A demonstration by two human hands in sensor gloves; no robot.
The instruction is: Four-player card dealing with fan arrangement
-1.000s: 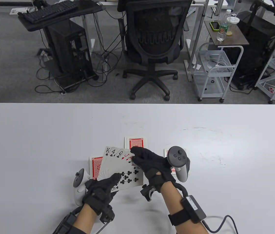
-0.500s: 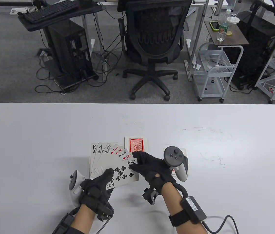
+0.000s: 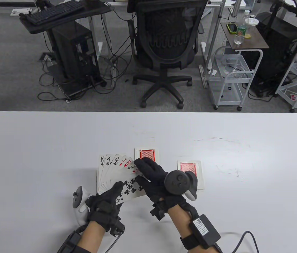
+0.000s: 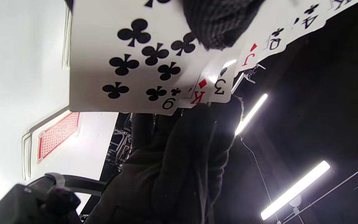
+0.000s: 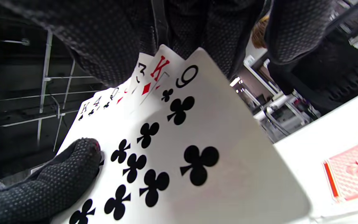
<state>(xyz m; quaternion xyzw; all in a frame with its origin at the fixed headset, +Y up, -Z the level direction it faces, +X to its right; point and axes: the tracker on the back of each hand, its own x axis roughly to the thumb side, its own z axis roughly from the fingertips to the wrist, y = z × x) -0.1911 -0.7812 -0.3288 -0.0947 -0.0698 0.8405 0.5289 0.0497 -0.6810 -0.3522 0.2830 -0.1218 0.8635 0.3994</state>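
A face-up fan of cards runs from a black king on the left to the nine of clubs in front. My left hand grips the fan at its lower end, thumb pressed on the nine. My right hand covers the fan's upper right corner. Its fingers curl over the top edges of the three, the red king and the nine, pinching them. Face-down red-backed piles lie on the white table: one behind the fan, one to the right.
The right pile lies just beyond my right wrist tracker. A black office chair, a white cart and desks stand on the floor past the table's far edge.
The fan swung left and spread wider. My right hand slid down to the nine, then swung left over the fan's top right corner, uncovering the right pile.
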